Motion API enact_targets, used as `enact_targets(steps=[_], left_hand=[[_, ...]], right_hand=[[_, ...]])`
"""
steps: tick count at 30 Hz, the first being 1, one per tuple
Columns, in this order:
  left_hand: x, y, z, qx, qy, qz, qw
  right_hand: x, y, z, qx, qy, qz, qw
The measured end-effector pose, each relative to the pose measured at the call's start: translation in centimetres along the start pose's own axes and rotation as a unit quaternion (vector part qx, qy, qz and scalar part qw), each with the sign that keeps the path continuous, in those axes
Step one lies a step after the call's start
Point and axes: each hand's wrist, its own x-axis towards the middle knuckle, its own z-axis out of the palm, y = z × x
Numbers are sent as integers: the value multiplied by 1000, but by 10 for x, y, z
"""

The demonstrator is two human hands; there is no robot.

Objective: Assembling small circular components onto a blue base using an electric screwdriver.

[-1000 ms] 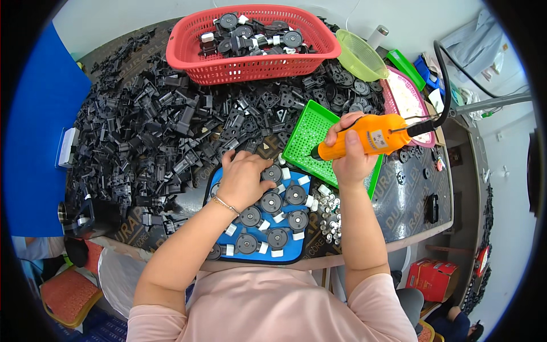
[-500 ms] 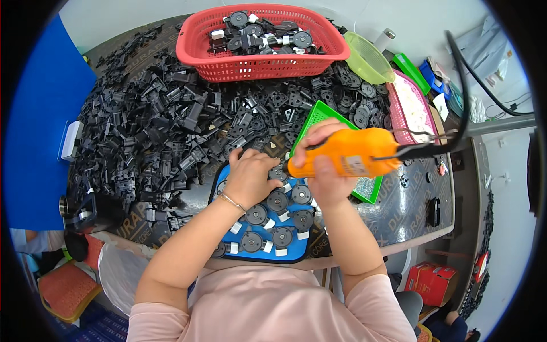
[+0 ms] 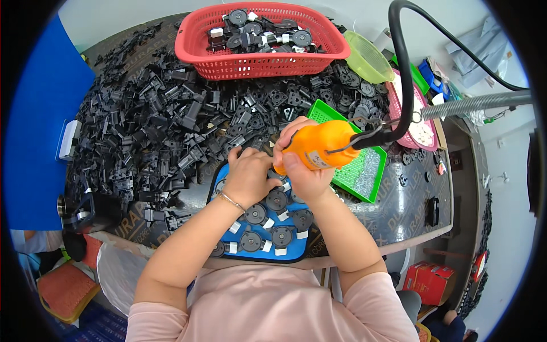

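1 R fist (image 3: 312, 181) arnd orng tool (image 3: 326, 138)

We see large tan capital letters (image 3: 134, 226) repeated across the dark desk (image 3: 393, 196). We find a pale label (image 3: 317, 160) with dark characters on the orange screwdriver (image 3: 327, 139), and small print (image 3: 419, 278) on the red box (image 3: 436, 285).

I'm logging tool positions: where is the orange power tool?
In the head view, the orange power tool is just right of centre in the right hand, partly covering the green tray.
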Motion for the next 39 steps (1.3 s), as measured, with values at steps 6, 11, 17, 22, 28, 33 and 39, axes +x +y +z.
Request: enact_targets(steps=[6, 11, 17, 22, 28, 33, 39], left_hand=[[1, 5, -9, -5, -23, -2, 1000], [-2, 1, -8, -17, -15, 21, 1000], [-7, 25, -16, -31, 30, 19, 999], [-16, 41, -13, -29, -14, 75, 997], [-14, 48, -6, -9, -59, 86, 995], [-11, 50, -1, 5, -63, 97, 993], [-10, 50, 1, 12, -71, 101, 992]], right_hand=[[11, -15, -7, 8, 13, -18, 1000], [19, -67, -48, 25, 26, -109, 993], [0, -57, -86, -112, 118, -91, 983], [-3, -48, -84, -84, 128, -87, 984], [-4, -44, -84, -76, 126, -73, 986], [-3, -44, -83, -70, 124, -72, 987], [-3, -43, -83, -70, 125, -64, 988]])
